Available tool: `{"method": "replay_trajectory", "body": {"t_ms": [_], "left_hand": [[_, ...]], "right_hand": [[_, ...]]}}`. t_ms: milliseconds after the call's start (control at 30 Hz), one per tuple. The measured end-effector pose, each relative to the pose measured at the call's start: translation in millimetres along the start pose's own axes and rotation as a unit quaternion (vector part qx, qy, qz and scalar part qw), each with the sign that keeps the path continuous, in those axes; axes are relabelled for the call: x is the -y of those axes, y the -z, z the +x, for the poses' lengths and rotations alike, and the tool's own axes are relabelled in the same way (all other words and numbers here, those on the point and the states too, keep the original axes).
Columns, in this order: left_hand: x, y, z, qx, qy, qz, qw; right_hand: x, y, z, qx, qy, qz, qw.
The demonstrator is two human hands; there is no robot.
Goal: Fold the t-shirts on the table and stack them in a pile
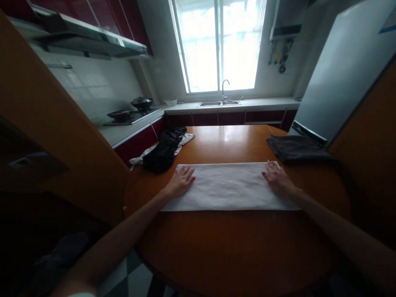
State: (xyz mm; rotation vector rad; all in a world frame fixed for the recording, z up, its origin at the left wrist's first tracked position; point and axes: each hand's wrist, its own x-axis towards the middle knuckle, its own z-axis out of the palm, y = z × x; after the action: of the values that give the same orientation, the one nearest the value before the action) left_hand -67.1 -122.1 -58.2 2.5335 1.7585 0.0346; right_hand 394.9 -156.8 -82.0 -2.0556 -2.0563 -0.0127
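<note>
Firstly, we list one oval wooden table (238,247), filling the centre and lower frame. One pale refrigerator (346,70), upper right. One bright window (219,45), top centre. One white cloth (230,189), laid flat in a wide strip on the table, mid-frame. One dark grey folded cloth (297,148), right of centre; one black garment (163,148) over white fabric (187,139), left of centre. Our left hand (182,181) and right hand (276,177), well apart, rest palm-down with fingers extended on the white cloth's two ends, clamping nothing. One slim faucet (224,88), below the window.
</note>
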Motion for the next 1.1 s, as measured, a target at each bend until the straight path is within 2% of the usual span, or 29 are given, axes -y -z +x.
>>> {"method": "replay_trajectory", "body": {"t_ms": [100, 200, 300, 400, 533, 600, 700, 833, 967, 1100], "left_hand": [[-2.7, 5.4, -2.7, -0.015, 0.002, -0.01, 1.0], [-10.0, 8.0, -13.2, -0.046, -0.03, -0.014, 0.998], [-18.1, 1.9, -28.8, -0.027, -0.059, -0.01, 0.998], [-22.5, -3.4, -39.6, 0.002, -0.05, -0.008, 0.999], [-32.0, 8.9, -39.6, -0.014, -0.051, -0.028, 0.998], [-44.6, 20.4, -33.4, -0.031, -0.07, -0.042, 0.996], [-72.1, 31.9, -14.7, -0.051, -0.104, -0.053, 0.992], [-103.8, 23.9, 21.0, -0.039, -0.098, -0.045, 0.993], [-110.6, -0.1, 46.3, -0.017, -0.045, -0.034, 0.998], [-105.0, -15.4, 51.5, -0.019, -0.037, -0.031, 0.999]], "right_hand": [[-2.8, -1.0, -11.3, -0.025, 0.028, -0.002, 0.999], [-4.6, 5.3, -20.8, -0.068, 0.047, 0.005, 0.997], [-9.9, 4.7, -32.7, -0.05, 0.06, 0.007, 0.997], [-15.2, -1.1, -41.5, -0.019, 0.053, 0.003, 0.998], [-5.5, 5.3, -39.5, -0.039, 0.045, 0.003, 0.998], [10.7, 16.0, -33.7, -0.046, 0.057, 0.017, 0.997], [48.8, 33.1, -20.1, -0.04, 0.091, 0.048, 0.994], [110.9, 40.4, 6.4, -0.023, 0.112, 0.078, 0.99], [155.9, 20.6, 30.4, -0.014, 0.092, 0.088, 0.992], [170.0, -9.8, 36.7, 0.04, 0.07, 0.081, 0.993]]}}
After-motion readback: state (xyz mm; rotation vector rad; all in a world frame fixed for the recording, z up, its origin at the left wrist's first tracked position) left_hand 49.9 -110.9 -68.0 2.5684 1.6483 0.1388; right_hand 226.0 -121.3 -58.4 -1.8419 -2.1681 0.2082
